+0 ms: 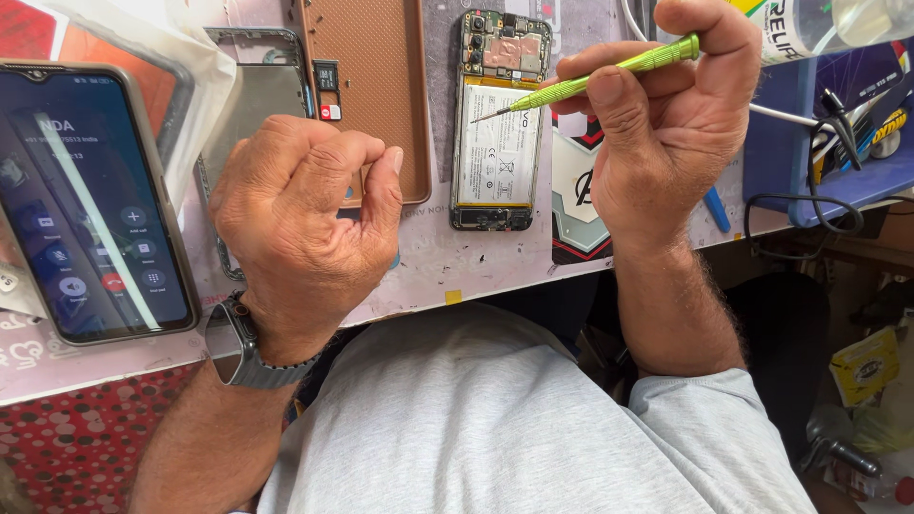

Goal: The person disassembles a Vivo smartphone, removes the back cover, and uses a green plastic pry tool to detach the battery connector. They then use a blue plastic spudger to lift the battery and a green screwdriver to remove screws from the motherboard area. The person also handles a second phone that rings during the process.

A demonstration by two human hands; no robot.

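Green screwdriver pinched in the right hand, tip held over the opened phone on the bench, left hand curled shut, empty-looking, left of that phone.

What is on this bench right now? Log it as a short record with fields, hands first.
left hand: left hand curled shut, fingertips pinched together; whether it holds anything cannot be told
right hand: right hand grips a green screwdriver, tip aimed at the opened phone
opened phone: opened phone lies back off, battery and circuit board showing
brown back cover: brown back cover lies flat, left of the opened phone
phone frame: phone frame partly behind the left hand
lit phone: lit phone at far left, call screen showing
wrist: watch on the left wrist
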